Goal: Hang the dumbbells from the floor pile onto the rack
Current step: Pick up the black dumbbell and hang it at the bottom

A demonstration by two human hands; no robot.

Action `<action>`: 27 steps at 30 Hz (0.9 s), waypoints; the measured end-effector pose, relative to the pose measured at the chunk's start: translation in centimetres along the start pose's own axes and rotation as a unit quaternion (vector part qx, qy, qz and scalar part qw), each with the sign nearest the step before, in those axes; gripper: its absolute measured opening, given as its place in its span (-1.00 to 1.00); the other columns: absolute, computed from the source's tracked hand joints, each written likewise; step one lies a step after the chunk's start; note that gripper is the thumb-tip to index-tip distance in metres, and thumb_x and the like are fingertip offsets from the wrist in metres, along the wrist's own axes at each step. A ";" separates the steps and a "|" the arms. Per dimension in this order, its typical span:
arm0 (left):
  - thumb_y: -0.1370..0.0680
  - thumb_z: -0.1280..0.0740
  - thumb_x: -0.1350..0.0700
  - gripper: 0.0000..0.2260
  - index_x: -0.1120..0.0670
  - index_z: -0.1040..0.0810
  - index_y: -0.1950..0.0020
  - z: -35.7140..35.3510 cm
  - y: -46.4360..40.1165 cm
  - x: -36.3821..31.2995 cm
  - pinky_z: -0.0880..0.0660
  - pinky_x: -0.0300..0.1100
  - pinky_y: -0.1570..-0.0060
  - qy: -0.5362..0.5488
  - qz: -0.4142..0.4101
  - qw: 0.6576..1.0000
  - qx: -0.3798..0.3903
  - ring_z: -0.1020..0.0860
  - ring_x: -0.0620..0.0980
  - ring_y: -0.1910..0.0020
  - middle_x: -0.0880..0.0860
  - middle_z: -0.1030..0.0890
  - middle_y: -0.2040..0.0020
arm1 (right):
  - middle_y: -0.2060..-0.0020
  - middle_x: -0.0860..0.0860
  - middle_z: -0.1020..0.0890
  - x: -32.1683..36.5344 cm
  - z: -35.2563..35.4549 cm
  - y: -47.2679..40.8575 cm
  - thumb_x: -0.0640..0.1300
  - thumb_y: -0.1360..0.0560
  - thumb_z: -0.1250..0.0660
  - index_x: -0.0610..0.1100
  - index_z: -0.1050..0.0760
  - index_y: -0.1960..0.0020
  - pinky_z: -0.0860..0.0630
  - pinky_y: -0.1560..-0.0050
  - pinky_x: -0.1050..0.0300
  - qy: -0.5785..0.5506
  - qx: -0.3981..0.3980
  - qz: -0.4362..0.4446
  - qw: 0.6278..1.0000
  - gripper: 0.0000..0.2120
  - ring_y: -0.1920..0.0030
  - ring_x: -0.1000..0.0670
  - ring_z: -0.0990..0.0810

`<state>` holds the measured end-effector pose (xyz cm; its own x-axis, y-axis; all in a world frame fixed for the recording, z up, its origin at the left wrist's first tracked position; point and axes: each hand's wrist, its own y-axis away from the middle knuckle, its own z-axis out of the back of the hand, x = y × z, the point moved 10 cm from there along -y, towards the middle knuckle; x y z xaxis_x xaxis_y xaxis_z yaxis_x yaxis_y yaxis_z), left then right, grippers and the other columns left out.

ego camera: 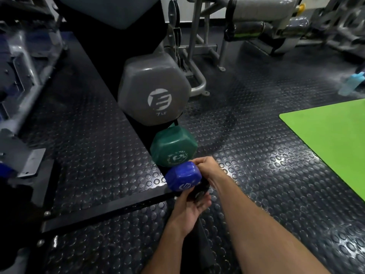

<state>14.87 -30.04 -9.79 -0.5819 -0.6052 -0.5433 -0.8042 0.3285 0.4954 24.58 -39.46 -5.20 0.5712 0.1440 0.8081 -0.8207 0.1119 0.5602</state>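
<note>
I see both hands down at the lowest slot of the black rack point(126, 107), working on the blue dumbbell point(182, 176). My right hand point(207, 168) reaches in from the right, fingers curled over the top and far side of the blue head, gripping it. My left hand point(189, 210) comes up from below, palm turned up, fingers cupped around something dark just under the blue head; I cannot tell whether that is the handle, the other head or part of the rack, so I cannot say what that hand grips or how tightly.

The blue dumbbell sits at the rack's bottom position, its hexagonal end face toward me, touching or nearly touching the green dumbbell point(173, 148) directly above it. Above the green one hangs a larger grey dumbbell point(154, 93) with a white logo on its end face. All three line up along the slanted black upright, smallest lowest.

The rack's flat black base bar point(106, 209) runs across the studded rubber floor point(266, 175). To the right lies a bright green mat point(331, 139), well apart from the rack. Grey gym machine frames point(197, 36) stand behind, and a light blue bottle point(352, 84) stands on the floor at the far right edge.
</note>
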 end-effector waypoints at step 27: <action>-0.58 -0.43 0.07 -0.66 0.20 -0.53 -0.28 6.0 0.8 -1.7 -0.56 0.19 -0.25 -0.107 -0.033 0.985 -0.128 -0.71 0.23 -0.08 0.18 -0.73 -0.12 | 0.06 -0.14 -0.76 -0.7 -1.0 -0.3 -0.38 -0.53 -0.43 -0.22 -0.70 0.02 -0.66 0.01 0.11 0.055 -0.004 0.029 0.998 -0.88 -0.05 -0.16 -0.75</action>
<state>14.48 -24.40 -12.46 -0.5639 -0.4432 -0.6969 -0.8001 0.0838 0.5940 24.46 -38.64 -6.14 0.5215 0.2567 0.8137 -0.8522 0.1089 0.5118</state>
